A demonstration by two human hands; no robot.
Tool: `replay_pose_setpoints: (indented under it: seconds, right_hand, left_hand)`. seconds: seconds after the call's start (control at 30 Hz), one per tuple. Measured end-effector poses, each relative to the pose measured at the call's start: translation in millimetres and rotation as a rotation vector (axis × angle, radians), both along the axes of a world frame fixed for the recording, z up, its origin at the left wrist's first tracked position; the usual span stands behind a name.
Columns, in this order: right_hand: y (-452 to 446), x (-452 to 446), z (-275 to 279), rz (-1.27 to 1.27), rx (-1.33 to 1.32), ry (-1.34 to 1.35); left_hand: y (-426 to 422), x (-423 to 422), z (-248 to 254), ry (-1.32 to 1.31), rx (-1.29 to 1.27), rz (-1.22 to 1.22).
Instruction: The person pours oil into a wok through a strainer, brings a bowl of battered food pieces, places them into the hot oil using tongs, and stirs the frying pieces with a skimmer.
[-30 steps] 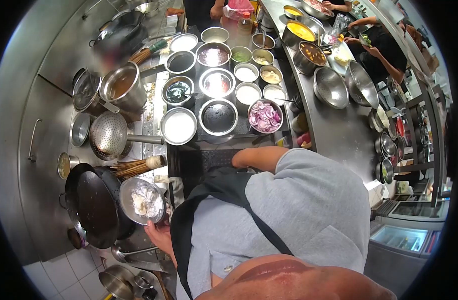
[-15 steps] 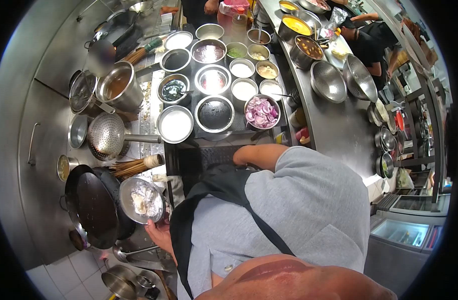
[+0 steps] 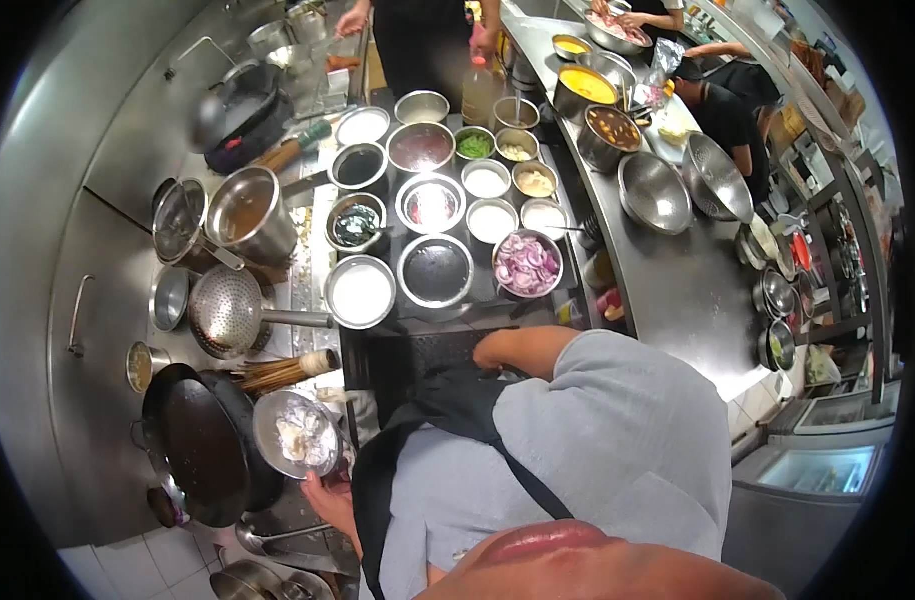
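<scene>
My left hand [image 3: 329, 500] grips the rim of a metal bowl [image 3: 269, 440] from its near side. White, powder-coated pieces [image 3: 305, 436] lie in the bowl, which is tilted. A dark wok [image 3: 195, 445] is just left of it, with dark liquid inside. Above the bowl lies a bamboo brush [image 3: 282, 371] with a wrapped handle. My right forearm [image 3: 527, 350] bends in front of the black apron. The fingers of my right hand are hidden.
Metal pots of sauces, powders and sliced red onion [image 3: 527, 264] fill the middle table. A strainer [image 3: 227, 312], a stockpot [image 3: 249, 215] and a ladle [image 3: 252, 540] line the left. Colanders [image 3: 655, 192] stand on the right counter. Other people work at the far end.
The whole scene has shifted down and slightly right as my head moved. My left hand still holds the bowl. At the far end, a co-worker's body and hands show more fully, one hand at a bottle.
</scene>
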State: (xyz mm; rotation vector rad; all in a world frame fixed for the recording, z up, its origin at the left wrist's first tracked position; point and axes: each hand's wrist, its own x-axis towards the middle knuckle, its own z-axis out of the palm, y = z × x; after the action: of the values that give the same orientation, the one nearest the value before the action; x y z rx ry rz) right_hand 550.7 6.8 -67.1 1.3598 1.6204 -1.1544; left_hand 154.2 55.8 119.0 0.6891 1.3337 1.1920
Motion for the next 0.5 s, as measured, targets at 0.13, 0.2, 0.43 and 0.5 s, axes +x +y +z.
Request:
replay_pose_setpoints:
  seconds: [0.13, 0.2, 0.43, 0.5]
  right_hand:
    - [7, -8, 32, -0.290, 0.021, 0.020]
    - [6, -1, 13, -0.105, -0.054, 0.029]
    - [15, -2, -25, 0.226, -0.035, 0.002]
    - [16, 1, -31, 0.030, -0.022, 0.087]
  left_hand:
    - [-9, -32, -40, 0.636, 0.285, -0.236]
    - [-6, -31, -33, 0.205, 0.106, -0.124]
    - [-3, -8, -2, 0.049, -0.038, 0.040]
    - [-13, -27, -25, 0.664, 0.277, -0.202]
